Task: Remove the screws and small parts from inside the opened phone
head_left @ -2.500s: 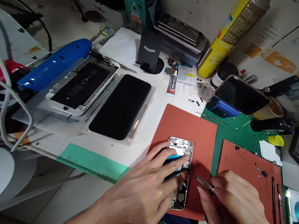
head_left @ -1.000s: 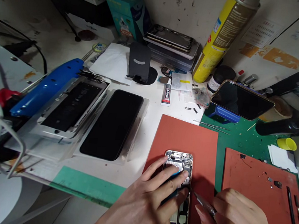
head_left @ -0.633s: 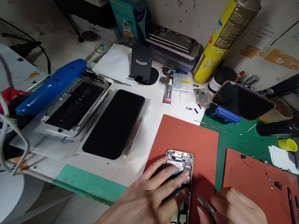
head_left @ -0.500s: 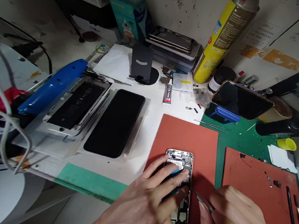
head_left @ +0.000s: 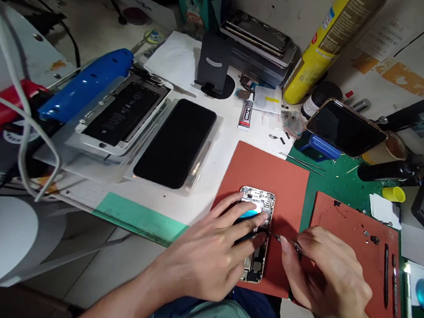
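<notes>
Pinning the opened phone [head_left: 255, 231] flat on the red mat [head_left: 269, 176], left hand [head_left: 204, 261] is spreading its fingers across it; right hand [head_left: 325, 276] is pinching the screwdriver [head_left: 286, 241] at the phone's right edge. Keeping the tip vertical and pressure light should prevent slipping.

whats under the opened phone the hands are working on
The opened phone lies on a red mat. The left hand covers its middle, so the parts there are hidden.

Light: I see even, moderate brightness; soft shadows under the hands.
Glare: sheen on the glossy blue plastic tool [head_left: 86, 83].
Edges: wide-angle bending, slight blur.
</notes>
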`<state>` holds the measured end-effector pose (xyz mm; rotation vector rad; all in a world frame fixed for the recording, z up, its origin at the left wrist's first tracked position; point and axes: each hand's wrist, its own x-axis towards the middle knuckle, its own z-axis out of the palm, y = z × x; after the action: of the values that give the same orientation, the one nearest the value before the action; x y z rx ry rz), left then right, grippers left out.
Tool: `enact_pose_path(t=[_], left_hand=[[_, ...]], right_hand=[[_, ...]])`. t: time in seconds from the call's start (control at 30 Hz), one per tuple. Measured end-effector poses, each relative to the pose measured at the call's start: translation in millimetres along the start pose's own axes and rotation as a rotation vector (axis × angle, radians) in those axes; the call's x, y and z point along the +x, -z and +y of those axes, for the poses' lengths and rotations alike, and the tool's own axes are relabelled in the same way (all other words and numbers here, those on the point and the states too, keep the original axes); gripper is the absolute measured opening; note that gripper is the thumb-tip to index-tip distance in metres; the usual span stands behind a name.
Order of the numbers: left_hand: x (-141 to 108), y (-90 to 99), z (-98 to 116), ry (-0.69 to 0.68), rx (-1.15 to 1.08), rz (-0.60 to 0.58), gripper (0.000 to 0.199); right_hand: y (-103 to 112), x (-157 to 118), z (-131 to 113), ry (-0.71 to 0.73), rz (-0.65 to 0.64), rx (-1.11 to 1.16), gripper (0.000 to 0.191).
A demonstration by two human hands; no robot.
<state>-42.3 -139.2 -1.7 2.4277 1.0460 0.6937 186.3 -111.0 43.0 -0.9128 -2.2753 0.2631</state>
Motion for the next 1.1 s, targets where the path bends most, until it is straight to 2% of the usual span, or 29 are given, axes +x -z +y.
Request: enact_pose_path(t=[0.23,0.33,0.5,0.6,0.67,0.73,0.8,0.9,1.1], left_hand=[[1,1.9,3,0.019,0.003,0.016,0.039],[1,0.9,0,-0.012,0.013,0.043,0.033],[0,-3.9,-12,-0.131,0.132,0.021,0.046],[-2,-5.0,-16,-0.152,0.171,0.013,0.047],[-4,-4.8,-17,-0.144,0.164,0.005,0.049],[-5,-3.9,-16,-0.130,0.143,0.009,0.051],[-5,-2.8,-14,-0.116,0.117,0.021,0.053],[-5,-1.3,-13,-0.100,0.095,0.033,0.053],[-5,0.1,-23,-0.123,0.105,0.052,0.051]], right_hand=[[-7,0,5,-0.005,-0.012,-0.037,0.015],[-13,0,9,0.049,0.047,-0.088,0.007],[-11,0,11,0.110,0.176,-0.181,0.005],[6,-11,6,0.029,0.323,-0.182,0.007],[17,-25,5,-0.097,0.486,-0.227,0.015],[22,-41,7,-0.236,0.569,-0.264,0.019],[17,-57,11,-0.335,0.566,-0.247,0.016],[-4,-73,11,-0.404,0.491,-0.304,0.009],[-42,-73,1,-0.541,0.291,-0.499,0.015]])
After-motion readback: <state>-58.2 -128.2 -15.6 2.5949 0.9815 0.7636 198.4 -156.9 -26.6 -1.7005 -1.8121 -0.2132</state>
